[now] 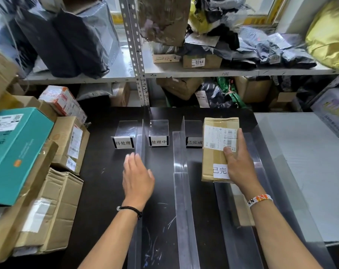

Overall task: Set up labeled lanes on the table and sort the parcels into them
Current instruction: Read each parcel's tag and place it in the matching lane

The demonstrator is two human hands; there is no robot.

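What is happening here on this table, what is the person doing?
A person sorts parcels on a black table split into lanes by clear dividers. The right hand grips a cardboard parcel tagged 已完成 in the rightmost lane, by the matching sign. The left hand hovers open beside the left divider.

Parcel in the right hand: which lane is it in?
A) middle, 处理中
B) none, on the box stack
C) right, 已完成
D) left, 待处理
C: the parcel, gripped by the right hand, is right of the second divider, beside the 已完成 sign.
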